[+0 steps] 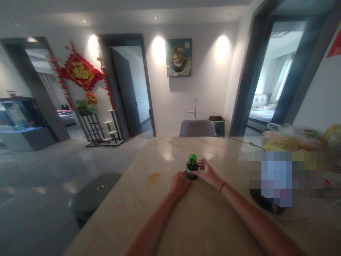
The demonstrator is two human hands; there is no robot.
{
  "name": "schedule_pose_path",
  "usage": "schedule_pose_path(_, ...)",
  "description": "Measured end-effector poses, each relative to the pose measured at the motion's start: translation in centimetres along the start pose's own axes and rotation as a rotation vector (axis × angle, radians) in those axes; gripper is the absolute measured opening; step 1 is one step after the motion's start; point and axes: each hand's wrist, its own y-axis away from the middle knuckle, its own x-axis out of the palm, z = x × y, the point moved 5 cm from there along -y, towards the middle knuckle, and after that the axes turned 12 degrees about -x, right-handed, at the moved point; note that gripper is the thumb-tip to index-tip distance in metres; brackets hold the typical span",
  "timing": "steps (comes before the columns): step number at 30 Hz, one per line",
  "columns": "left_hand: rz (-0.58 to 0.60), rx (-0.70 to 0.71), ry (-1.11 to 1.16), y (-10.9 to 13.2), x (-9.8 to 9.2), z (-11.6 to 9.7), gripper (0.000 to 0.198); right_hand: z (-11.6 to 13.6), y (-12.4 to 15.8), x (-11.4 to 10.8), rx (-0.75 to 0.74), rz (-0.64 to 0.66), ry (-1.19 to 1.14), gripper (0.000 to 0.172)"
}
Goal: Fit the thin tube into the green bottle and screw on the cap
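Note:
A small dark bottle (189, 174) with a bright green cap (192, 159) stands upright on the stone-look table (128, 213). My left hand (179, 185) rests on the tabletop, its fingers and thumb closed around the bottle's lower left side. From the right, my right hand (207, 172) grips the bottle, with the thumb across its front and the fingers by its right side. A thin dark tip shows above the right fingers, too small to name. Part of a pale label is visible between the hands.
Plastic bags (295, 137) with goods crowd the table's right side, beside a blurred-out patch and a dark round base (262, 201). A thin cable (239, 141) runs along the far edge. A quilted chair (197, 128) stands behind; a dark stool (93, 193) is at left.

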Motion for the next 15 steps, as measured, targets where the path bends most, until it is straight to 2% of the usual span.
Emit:
schedule_pose_path(3,-0.001,-0.005,0.034,-0.2,0.1,0.3,0.047,-0.3,0.1,0.2,0.020,0.050,-0.013,0.055)
schedule_pose_path(10,0.015,-0.132,0.125,-0.6,0.3,1.2,0.033,0.3,0.3,0.8,0.073,0.052,-0.019,0.057)
schedule_pose_path(15,0.022,-0.147,0.124,-0.4,0.2,1.0,0.029,0.5,0.3,0.7,0.077,0.037,-0.012,0.056)
